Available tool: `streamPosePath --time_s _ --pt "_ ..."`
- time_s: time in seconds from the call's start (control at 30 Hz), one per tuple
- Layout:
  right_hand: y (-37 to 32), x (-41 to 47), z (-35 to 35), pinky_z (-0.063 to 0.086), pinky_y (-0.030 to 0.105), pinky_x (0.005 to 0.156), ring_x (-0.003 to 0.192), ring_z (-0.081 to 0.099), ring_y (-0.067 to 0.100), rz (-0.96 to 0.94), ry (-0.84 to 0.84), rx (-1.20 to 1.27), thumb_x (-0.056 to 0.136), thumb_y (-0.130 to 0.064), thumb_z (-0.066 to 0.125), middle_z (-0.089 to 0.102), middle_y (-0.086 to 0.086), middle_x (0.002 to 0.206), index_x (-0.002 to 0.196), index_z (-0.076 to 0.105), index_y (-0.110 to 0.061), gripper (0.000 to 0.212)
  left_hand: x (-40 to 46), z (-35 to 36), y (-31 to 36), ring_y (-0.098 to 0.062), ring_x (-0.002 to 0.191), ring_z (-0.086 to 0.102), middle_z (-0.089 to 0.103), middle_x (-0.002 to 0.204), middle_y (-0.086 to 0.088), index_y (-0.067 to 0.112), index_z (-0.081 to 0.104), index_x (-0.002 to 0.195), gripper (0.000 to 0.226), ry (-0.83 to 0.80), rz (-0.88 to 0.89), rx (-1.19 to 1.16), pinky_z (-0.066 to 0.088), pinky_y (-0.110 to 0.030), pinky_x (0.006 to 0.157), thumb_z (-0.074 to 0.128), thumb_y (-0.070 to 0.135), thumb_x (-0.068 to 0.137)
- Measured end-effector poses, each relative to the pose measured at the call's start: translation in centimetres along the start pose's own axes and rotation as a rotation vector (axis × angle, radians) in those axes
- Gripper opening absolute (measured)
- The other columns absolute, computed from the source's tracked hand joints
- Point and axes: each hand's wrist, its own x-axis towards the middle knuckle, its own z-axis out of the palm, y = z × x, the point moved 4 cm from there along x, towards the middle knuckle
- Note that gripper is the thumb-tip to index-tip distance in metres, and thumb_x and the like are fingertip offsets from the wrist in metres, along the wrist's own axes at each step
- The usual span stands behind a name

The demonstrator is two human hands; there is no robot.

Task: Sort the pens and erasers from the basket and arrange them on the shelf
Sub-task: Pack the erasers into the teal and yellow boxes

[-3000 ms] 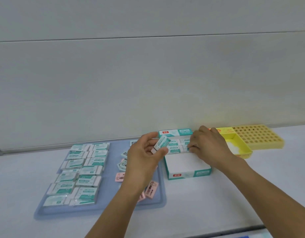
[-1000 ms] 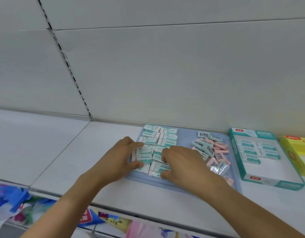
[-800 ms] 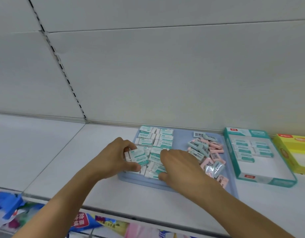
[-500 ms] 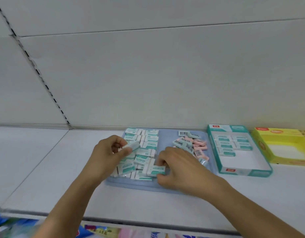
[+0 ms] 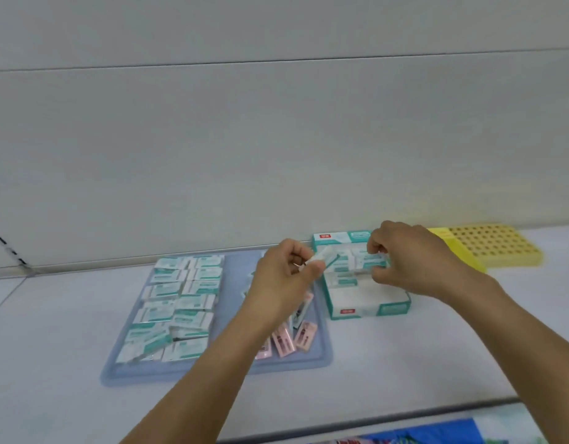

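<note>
Both hands have left the tray (image 5: 212, 370) for the teal box (image 5: 369, 307) at mid-shelf | left hand (image 5: 286, 280) pinches an eraser (image 5: 324, 256) | right hand (image 5: 414, 261) grips another (image 5: 371, 261) over the box's rear row | risk: crowded hands nudge seated erasers askew

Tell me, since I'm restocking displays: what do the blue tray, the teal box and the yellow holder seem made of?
Blue tray: probably moulded plastic, matte, with rounded raised rim. Teal box: likely printed cardboard, thin flat walls and crisp folded corners. Yellow holder: apparently plastic, one uniform colour with a regular grid of holes.
</note>
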Motion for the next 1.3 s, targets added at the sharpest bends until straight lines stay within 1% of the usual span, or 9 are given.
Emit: streamPosePath --time_s 0.13,0.33,0.6,0.7,0.77,0.87,0.97,1.1,1.3 --pt "0.7 0.3 1.4 0.030 0.030 0.077 0.097 0.052 0.017 -0.055 -0.063 -0.197 0.079 -0.040 0.060 0.053 -0.005 0.106 0.100 0.052 -0.029 0.025 0.2 1.4 -0.9 -0.012 0.062 0.054 0.061 0.075 0.011 0.024 0.055 0.079 0.015 0.018 0.050 0.208 0.053 -0.038 0.066 0.069 0.025 0.086" --pt "1.0 0.5 2.6 0.021 0.027 0.075 0.100 0.048 0.016 -0.063 -0.101 -0.178 0.080 -0.036 0.060 0.054 -0.006 0.108 0.091 0.045 -0.031 0.020 -0.2 1.9 -2.0 -0.011 0.078 0.066 0.070 0.083 0.008 0.027 0.054 0.080 0.015 0.036 -0.018 0.123 0.057 -0.039 0.071 0.066 0.030 0.089" --pt "1.2 0.2 3.5 0.033 0.031 0.090 0.114 0.046 0.017 -0.037 -0.136 -0.173 0.091 -0.032 0.056 0.053 -0.005 0.119 0.111 0.062 -0.032 0.021 -0.8 1.8 -1.5 0.006 0.061 0.058 0.066 0.073 0.015 0.017 0.055 0.077 0.022 -0.012 0.030 0.010 0.043 -0.009 0.051 0.077 0.013 0.081" --pt "0.3 -0.8 2.0 0.042 0.033 0.082 0.095 0.056 0.019 0.036 0.142 0.360 0.094 -0.032 0.056 0.065 -0.002 0.095 0.094 0.071 -0.020 0.019 -1.2 1.7 -1.2 0.003 0.064 0.055 0.061 0.081 0.010 0.023 0.053 0.070 0.032 0.029 0.145 0.084 0.043 -0.010 0.053 0.080 0.007 0.075" --pt "-0.9 -1.5 1.4 0.045 0.031 0.067 0.074 0.061 0.014 0.083 0.121 0.871 0.095 -0.029 0.057 0.068 -0.002 0.078 0.086 0.072 -0.012 0.025 -1.2 1.8 -0.8 -0.004 0.070 0.054 0.060 0.085 0.010 0.025 0.052 0.066 0.036 0.047 0.262 0.185 0.043 -0.017 0.058 0.082 0.007 0.072" --pt "-2.8 -2.0 1.3 0.044 0.013 0.059 0.065 0.057 0.002 0.025 -0.039 1.042 0.088 -0.021 0.068 0.067 -0.006 0.076 0.095 0.074 -0.022 0.009 -1.1 1.9 -0.6 -0.009 0.076 0.055 0.059 0.085 0.011 0.026 0.048 0.064 0.039 0.079 0.327 0.253 0.048 -0.027 0.063 0.083 0.009 0.071" --pt "-2.3 -1.9 1.8 0.047 0.018 0.055 0.057 0.056 0.004 0.138 -0.062 1.139 0.082 -0.005 0.073 0.064 -0.005 0.070 0.093 0.072 -0.021 0.019 -1.2 2.1 -0.9 -0.005 0.081 0.057 0.059 0.088 0.015 0.029 0.049 0.072 0.038 0.081 0.282 0.301 0.048 -0.021 0.065 0.085 0.017 0.070" --pt "-0.5 -2.1 2.4 0.050 0.024 0.053 0.052 0.056 0.005 0.289 -0.048 1.025 0.082 -0.001 0.070 0.064 0.000 0.066 0.085 0.068 -0.019 0.018 -1.7 1.8 -1.6 0.006 0.094 0.046 0.048 0.099 0.032 0.042 0.050 0.103 0.047 0.058 0.243 0.436 0.037 -0.011 0.079 0.083 0.042 0.069" --pt "-1.5 -1.1 3.6 0.054 0.028 0.063 0.064 0.061 0.012 0.307 -0.114 0.709 0.078 -0.008 0.071 0.066 -0.005 0.069 0.078 0.064 -0.023 0.017 -2.6 2.2 -2.1 -0.002 0.122 0.042 0.057 0.126 0.022 0.039 0.059 0.121 0.051 -0.072 0.310 0.735 0.020 -0.020 0.094 0.070 0.060 0.075"
